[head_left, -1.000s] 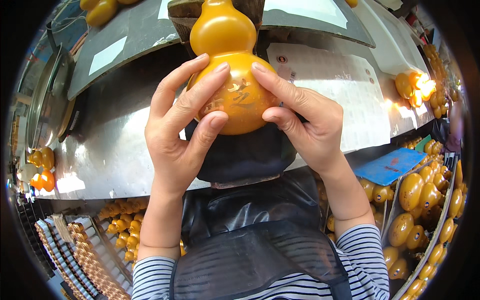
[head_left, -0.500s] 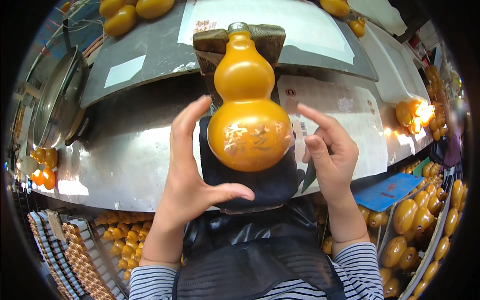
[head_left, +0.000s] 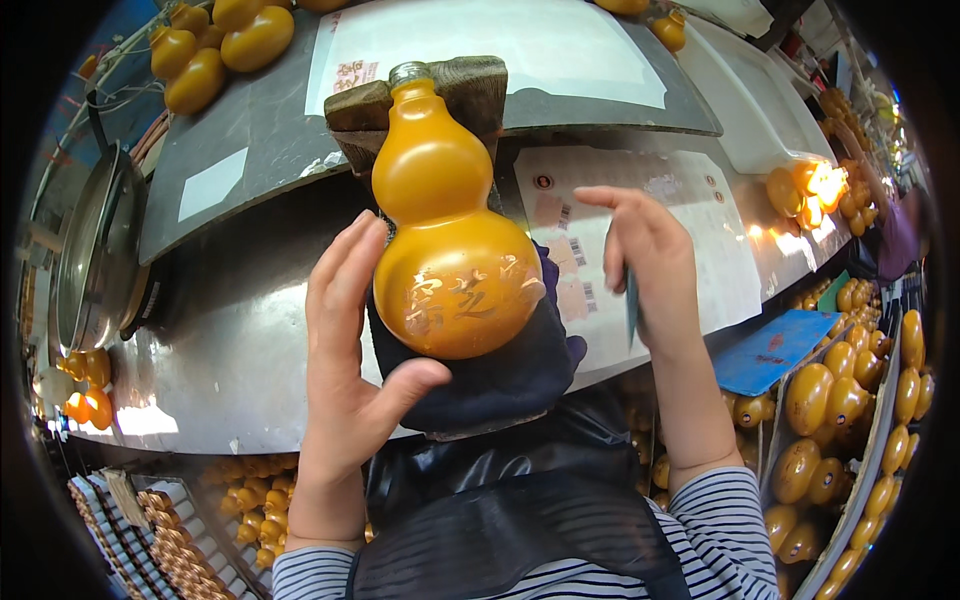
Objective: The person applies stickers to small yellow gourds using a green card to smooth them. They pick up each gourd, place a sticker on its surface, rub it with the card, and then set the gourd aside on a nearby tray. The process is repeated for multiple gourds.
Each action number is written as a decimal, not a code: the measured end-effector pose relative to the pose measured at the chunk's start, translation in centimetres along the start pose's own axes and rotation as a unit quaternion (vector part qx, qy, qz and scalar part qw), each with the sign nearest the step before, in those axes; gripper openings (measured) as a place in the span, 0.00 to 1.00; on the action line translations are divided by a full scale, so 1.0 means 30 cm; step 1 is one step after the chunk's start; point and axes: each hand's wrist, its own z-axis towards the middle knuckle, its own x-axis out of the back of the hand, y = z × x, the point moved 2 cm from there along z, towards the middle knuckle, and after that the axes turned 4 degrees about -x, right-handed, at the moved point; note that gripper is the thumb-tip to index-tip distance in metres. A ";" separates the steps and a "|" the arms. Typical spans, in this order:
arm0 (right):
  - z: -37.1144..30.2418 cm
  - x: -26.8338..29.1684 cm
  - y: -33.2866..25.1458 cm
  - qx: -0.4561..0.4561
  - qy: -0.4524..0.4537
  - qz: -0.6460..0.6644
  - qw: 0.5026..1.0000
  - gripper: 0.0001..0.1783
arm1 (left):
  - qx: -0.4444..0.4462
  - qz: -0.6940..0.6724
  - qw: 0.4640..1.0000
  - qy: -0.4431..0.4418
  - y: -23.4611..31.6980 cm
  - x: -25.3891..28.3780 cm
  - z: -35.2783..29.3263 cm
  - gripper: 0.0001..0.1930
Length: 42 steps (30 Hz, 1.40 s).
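A glossy orange-yellow gourd-shaped bottle (head_left: 455, 250) leans back, its metallic-threaded neck in the notch of a wooden rest (head_left: 465, 90) and its round body on a dark cloth pad (head_left: 490, 395). Metallic characters mark its lower bulb. My left hand (head_left: 345, 350) is open at the bottle's left side, thumb spread below and fingertips close to the surface; whether they touch it I cannot tell. To the right of the bottle, apart from it, my right hand (head_left: 650, 265) has its index finger stretched out and the others curled on a thin dark green flat piece (head_left: 631, 305).
Printed sheets (head_left: 650, 240) lie on the metal table at right. A grey board (head_left: 260, 130) carries white paper and several gourds (head_left: 255, 40). At left stands a metal pan (head_left: 90, 260). Below the table's edge are bins of gourds (head_left: 810, 430) and a blue sheet (head_left: 775, 352).
The view has shifted, so the bottle and table sit further left. My left hand has come closer to the bottle's side. My right hand has turned and stands further from it.
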 end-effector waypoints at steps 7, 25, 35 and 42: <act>-0.044 -0.127 -0.045 0.318 -0.092 -0.266 0.905 0.28 | -0.021 0.167 0.986 0.006 0.030 -0.050 0.000 0.51; -0.047 -0.124 -0.023 0.340 -0.062 -0.270 0.899 0.28 | -0.129 0.003 0.990 0.051 -0.009 -0.041 -0.003 0.38; -0.053 -0.142 -0.030 0.327 -0.084 -0.327 0.883 0.28 | -0.108 0.097 0.989 0.017 0.004 -0.006 0.029 0.26; -0.038 -0.144 0.001 0.317 -0.058 -0.222 0.920 0.30 | -0.083 0.058 0.995 0.026 -0.006 -0.017 0.012 0.28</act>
